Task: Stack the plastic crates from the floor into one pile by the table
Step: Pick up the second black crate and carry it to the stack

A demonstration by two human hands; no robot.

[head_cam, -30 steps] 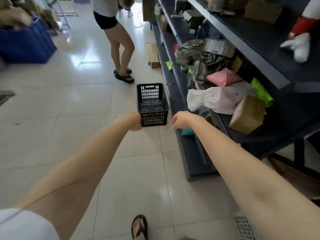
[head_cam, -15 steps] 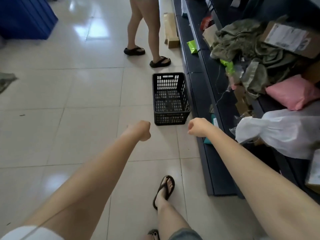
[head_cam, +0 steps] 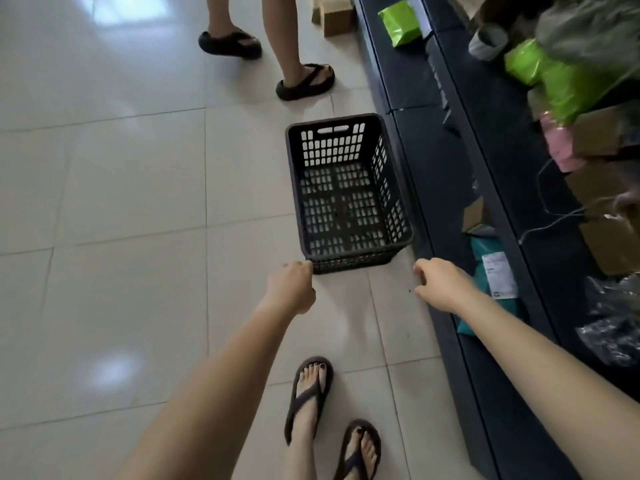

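Both hands have come much closer to the black crate [head_cam: 348, 195] than half a second ago, and the crate now fills far more of the view. Nearest the camera, short of the crate, 2 feet in dark flip-flops [head_cam: 308, 398] stand on the pale tiled floor [head_cam: 121, 271], 1 a little ahead of the other. Beyond them the left hand [head_cam: 292, 287] is loosely curled, holding nothing, its knuckles at the crate's near left corner; whether it touches the rim cannot be told. The right hand [head_cam: 441, 284] hangs off the crate's near right corner, clear of it, fingers bent and slightly parted, also holding nothing. The crate itself sits upright on the floor, with nothing in it, its long right side just beside the base of a dark shelf unit [head_cam: 446, 140]. On the low shelf right of the crate lie a teal parcel [head_cam: 491, 271] with a white label and a small cardboard box [head_cam: 473, 214]. Farther along the shelf, past the crate, are bright green bags [head_cam: 398, 22]. Beyond the crate's far end another person's feet in black sandals [head_cam: 304, 83] stand on the tiles, with a brown carton [head_cam: 336, 15] near the shelf base.
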